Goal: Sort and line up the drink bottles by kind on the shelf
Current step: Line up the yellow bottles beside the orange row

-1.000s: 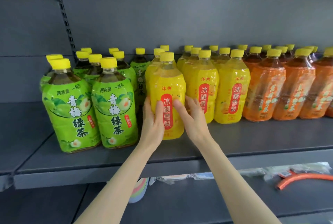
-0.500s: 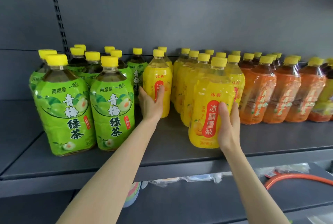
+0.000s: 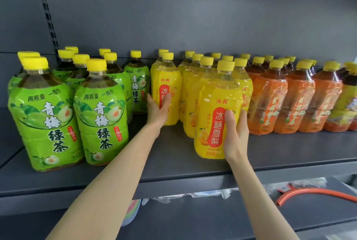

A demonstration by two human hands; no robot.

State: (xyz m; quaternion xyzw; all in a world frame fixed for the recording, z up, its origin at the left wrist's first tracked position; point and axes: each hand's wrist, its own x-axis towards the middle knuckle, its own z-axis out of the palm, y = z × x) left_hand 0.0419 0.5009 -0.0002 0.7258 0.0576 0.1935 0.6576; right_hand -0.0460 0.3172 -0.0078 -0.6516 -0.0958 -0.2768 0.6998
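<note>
Two grips | our left hand wraps the back yellow bottle, right hand the front yellow bottle | likely heavy, slick film: we hold mid-body

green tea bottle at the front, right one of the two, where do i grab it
Probably the narrow neck under its cap, from the front and above: the green tea bottle stands upright, its body is wide, and its twin stands close on its left.
</note>
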